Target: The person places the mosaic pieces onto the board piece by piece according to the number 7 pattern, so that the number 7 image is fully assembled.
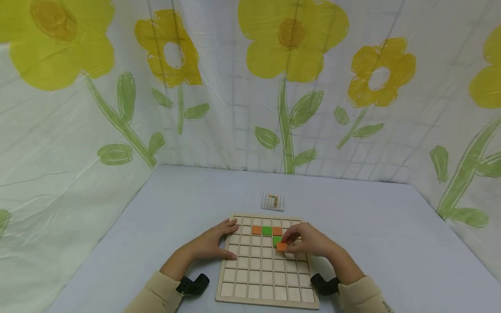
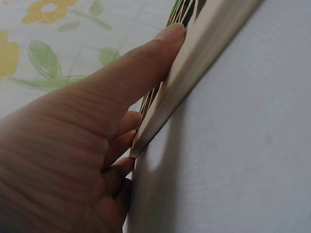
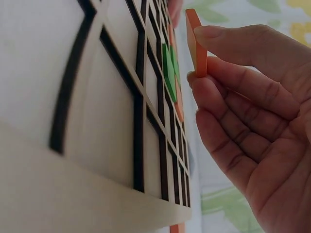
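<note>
A light wooden grid board (image 1: 267, 301) lies flat on the table. My left hand (image 1: 207, 244) rests on its left edge, thumb and fingers spread; in the left wrist view the thumb (image 2: 141, 65) touches the rim. My right hand (image 1: 315, 243) pinches a thin orange square tile (image 1: 281, 247) between thumb and fingers, over the board's right half. The right wrist view shows this tile (image 3: 195, 43) on edge, apart from the grid. Set in the cells are an orange tile (image 1: 256, 230), a green tile (image 1: 267, 231), another orange tile (image 1: 277, 231) and, below it, a second green tile (image 1: 277, 240).
Behind the board lies a small card (image 1: 272, 201) printed with a grid and coloured squares. The table (image 1: 188, 191) is pale and meets a curtain (image 1: 223, 130) with painted yellow flowers at the back and sides. A black device (image 1: 193, 284) sits at each wrist.
</note>
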Available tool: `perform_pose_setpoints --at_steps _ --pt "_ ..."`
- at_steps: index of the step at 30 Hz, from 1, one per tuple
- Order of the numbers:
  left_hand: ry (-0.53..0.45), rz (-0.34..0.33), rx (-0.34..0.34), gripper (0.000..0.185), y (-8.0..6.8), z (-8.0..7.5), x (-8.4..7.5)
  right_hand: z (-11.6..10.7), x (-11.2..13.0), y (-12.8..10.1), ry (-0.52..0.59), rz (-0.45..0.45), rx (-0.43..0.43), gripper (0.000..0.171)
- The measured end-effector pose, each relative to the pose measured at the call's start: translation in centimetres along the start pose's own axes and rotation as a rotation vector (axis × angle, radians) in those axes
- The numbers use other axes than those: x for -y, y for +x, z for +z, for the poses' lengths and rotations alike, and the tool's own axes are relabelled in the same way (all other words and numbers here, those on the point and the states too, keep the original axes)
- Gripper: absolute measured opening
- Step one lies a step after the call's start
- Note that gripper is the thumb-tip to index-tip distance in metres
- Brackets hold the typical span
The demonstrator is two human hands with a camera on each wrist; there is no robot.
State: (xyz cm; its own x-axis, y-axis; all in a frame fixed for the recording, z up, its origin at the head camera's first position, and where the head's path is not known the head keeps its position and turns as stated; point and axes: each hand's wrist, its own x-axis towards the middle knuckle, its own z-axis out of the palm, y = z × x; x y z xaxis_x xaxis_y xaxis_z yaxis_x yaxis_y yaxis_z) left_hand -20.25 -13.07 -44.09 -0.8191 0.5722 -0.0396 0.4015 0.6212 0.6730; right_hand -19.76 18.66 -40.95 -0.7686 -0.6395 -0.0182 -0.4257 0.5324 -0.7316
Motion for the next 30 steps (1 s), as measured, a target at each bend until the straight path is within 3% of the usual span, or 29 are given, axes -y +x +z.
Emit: perform_pose_setpoints --at_steps 8,30 --pt "-0.001 0.001 0.004 0.088 0.0 0.0 0.0 0.6 -0.1 0.3 0.019 -0.012 0.001 0.017" --pt "0.003 0.005 0.004 0.088 0.1 0.0 0.2 1.4 -0.1 0.3 -0.053 -0.039 0.013 0.012"
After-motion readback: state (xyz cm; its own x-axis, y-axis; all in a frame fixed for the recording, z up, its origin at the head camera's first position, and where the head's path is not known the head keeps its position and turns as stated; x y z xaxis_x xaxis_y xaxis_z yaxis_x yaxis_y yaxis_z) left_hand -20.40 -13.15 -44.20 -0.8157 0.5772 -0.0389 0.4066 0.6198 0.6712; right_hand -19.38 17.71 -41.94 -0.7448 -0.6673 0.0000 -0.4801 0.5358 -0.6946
